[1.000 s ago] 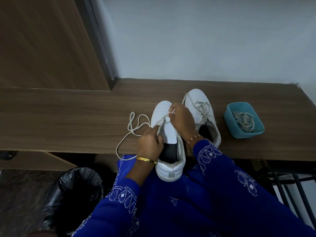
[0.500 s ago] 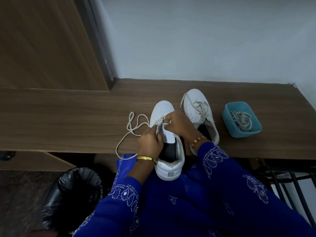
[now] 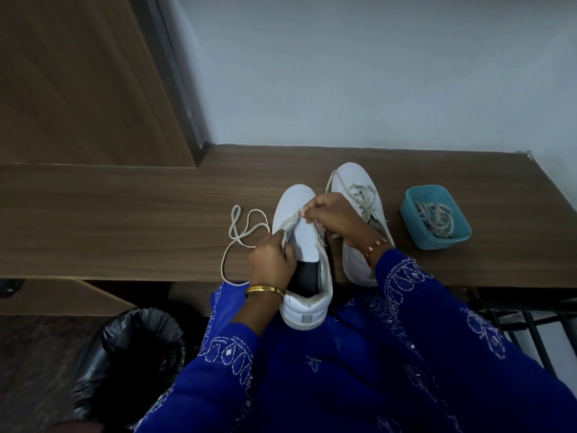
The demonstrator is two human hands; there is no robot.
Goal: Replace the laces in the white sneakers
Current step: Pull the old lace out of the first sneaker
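A white sneaker (image 3: 298, 201) lies toe-away at the desk's front edge, its heel hanging over my lap. My left hand (image 3: 271, 260) grips the off-white lace (image 3: 246, 232) at the sneaker's left side, and the lace's slack loops onto the desk to the left. My right hand (image 3: 332, 215) pinches the lace's other part over the tongue near the lowest eyelets. Just right stands the second white sneaker (image 3: 354, 179), laced, partly behind my right wrist.
A teal tub (image 3: 418, 235) holding several loose laces sits on the wooden desk (image 3: 125, 220) at the right. A bin with a black liner (image 3: 137, 348) stands below left. A dark metal rack (image 3: 530, 323) is at lower right. A wooden panel rises at back left.
My right hand has shifted slightly toward the toe while pulling the lace. The left hand stays gripping the lace at the sneaker's side.
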